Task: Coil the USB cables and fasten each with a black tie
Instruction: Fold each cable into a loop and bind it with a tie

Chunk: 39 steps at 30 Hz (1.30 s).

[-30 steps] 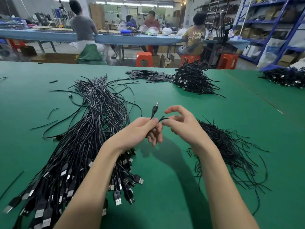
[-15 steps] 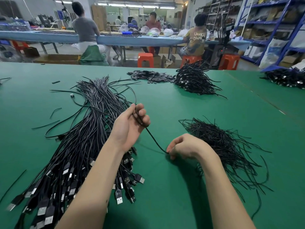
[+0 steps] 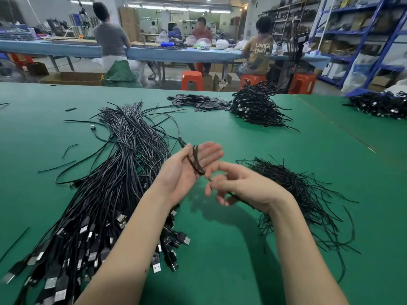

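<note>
Black USB cable (image 3: 195, 160) looped in several turns across the straight fingers of the left hand (image 3: 187, 170), palm up and flat, loops lying over the fingers. Loose end pinched by the right hand (image 3: 237, 186) just right of it, fingers curled. Uncoiled cables (image 3: 105, 194) heaped left of the left hand; black ties (image 3: 304, 194) piled right of the right, on green table (image 3: 220, 249).

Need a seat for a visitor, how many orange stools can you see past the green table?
3 orange stools: one empty near the middle, one under the seated person in the printed shirt, one empty further right. Others may be hidden.
</note>
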Motion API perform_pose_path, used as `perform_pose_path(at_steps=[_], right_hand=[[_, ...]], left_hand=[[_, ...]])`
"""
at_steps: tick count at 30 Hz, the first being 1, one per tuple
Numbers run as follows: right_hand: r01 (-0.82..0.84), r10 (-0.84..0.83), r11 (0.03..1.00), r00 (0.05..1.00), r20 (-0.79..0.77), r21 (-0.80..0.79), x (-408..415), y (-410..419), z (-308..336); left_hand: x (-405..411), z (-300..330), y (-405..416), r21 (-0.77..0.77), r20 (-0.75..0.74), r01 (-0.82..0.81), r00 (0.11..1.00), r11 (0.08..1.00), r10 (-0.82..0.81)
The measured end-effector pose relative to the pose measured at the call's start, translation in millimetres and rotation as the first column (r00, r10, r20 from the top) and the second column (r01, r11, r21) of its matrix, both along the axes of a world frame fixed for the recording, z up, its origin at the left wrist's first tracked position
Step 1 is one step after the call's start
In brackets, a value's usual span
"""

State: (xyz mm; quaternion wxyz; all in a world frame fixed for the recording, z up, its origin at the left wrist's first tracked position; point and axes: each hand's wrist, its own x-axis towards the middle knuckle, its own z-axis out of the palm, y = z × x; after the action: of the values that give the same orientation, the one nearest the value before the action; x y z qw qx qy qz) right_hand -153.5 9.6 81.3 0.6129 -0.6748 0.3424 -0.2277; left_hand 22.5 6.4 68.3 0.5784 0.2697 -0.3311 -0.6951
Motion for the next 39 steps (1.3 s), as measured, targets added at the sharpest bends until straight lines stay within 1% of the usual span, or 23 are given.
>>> perform_pose_path(at_steps=[2,4,5,7,8,10,11,12,13,14,15,17,18,20,22,24,26,30,31,33,35,37,39], right_hand=[[-0.057,0.07,0.994,0.988,-0.135,0.098,-5,0,-10],[0.03,0.005,0.989,0.97,-0.243,0.142,-9,-4,-16],[0.106,-0.064,0.984,0.958,-0.28,0.141,-9,-7,-18],[0.28,-0.24,0.954,0.929,-0.28,0.11,-9,-13,-17],[0.369,-0.34,0.926,0.906,-0.252,0.076,-8,-16,-15],[0.526,-0.52,0.85,0.836,-0.175,-0.018,-4,-18,-10],[0.575,-0.577,0.817,0.807,-0.128,-0.056,-1,-18,-6],[0.601,-0.607,0.794,0.791,-0.075,-0.092,3,-17,-2],[0.61,-0.619,0.779,0.785,-0.022,-0.146,7,-15,2],[0.602,-0.611,0.77,0.791,0.025,-0.213,11,-13,6],[0.571,-0.579,0.776,0.813,0.059,-0.269,14,-10,10],[0.435,-0.429,0.856,0.899,0.087,-0.28,19,-4,13],[0.342,-0.334,0.909,0.94,0.075,-0.239,18,-2,11],[0.159,-0.164,0.975,0.986,-0.02,-0.154,13,1,5],[0.06,-0.07,0.993,0.993,-0.091,-0.105,8,0,-3],[0.096,-0.105,0.989,0.991,-0.078,-0.11,7,-2,-10],[0.168,-0.176,0.976,0.983,-0.054,-0.138,7,-5,-13],[0.168,-0.174,0.979,0.984,-0.041,-0.114,6,-5,-18],[0.184,-0.188,0.978,0.982,-0.031,-0.096,6,-4,-18],[0.298,-0.297,0.954,0.954,0.05,-0.019,8,-7,-17],[0.439,-0.446,0.895,0.883,0.148,0.083,8,-11,-14],[0.444,-0.453,0.892,0.876,0.169,0.089,7,-13,-12],[0.435,-0.432,0.9,0.891,0.141,0.006,7,-13,-11]], left_hand=[[9,1,2,0.026,-0.074,-0.021,0.997,0.999,0.023],[16,0,5,0.023,-0.04,0.008,0.999,1.0,-0.007],[20,-1,6,0.001,0.016,0.055,0.998,0.998,-0.055],[24,-2,10,-0.058,0.226,0.194,0.958,0.979,-0.176],[24,-2,11,-0.074,0.363,0.273,0.903,0.959,-0.23],[17,-2,11,-0.049,0.612,0.387,0.74,0.921,-0.278],[12,-4,9,-0.028,0.694,0.397,0.668,0.917,-0.268],[5,-6,6,-0.013,0.742,0.371,0.626,0.928,-0.24],[-1,-8,4,-0.011,0.76,0.311,0.62,0.95,-0.194],[-8,-11,1,-0.015,0.739,0.228,0.658,0.974,-0.142],[-13,-14,0,-0.016,0.67,0.144,0.736,0.99,-0.096],[-15,-17,-3,0.003,0.403,0.021,0.915,1.0,-0.021],[-12,-16,-4,0.015,0.253,-0.006,0.967,1.0,0.002],[-2,-12,-4,0.021,0.028,0.0,1.0,1.0,0.0],[5,-8,-4,0.003,-0.106,0.013,0.994,1.0,-0.012],[6,-6,-3,-0.006,-0.106,-0.009,0.994,1.0,0.008],[4,-5,-2,0.001,-0.026,-0.052,0.998,0.999,0.052],[-3,-6,-2,-0.021,0.064,-0.115,0.991,0.993,0.116],[-3,-7,-3,-0.027,0.052,-0.115,0.992,0.993,0.116],[-2,-8,-4,-0.018,-0.05,-0.07,0.996,0.997,0.069],[1,-8,-2,-0.028,-0.118,0.015,0.993,1.0,-0.018],[2,-9,0,-0.062,-0.094,0.119,0.988,0.991,-0.124],[1,-10,2,-0.085,0.007,0.166,0.986,0.983,-0.166]])
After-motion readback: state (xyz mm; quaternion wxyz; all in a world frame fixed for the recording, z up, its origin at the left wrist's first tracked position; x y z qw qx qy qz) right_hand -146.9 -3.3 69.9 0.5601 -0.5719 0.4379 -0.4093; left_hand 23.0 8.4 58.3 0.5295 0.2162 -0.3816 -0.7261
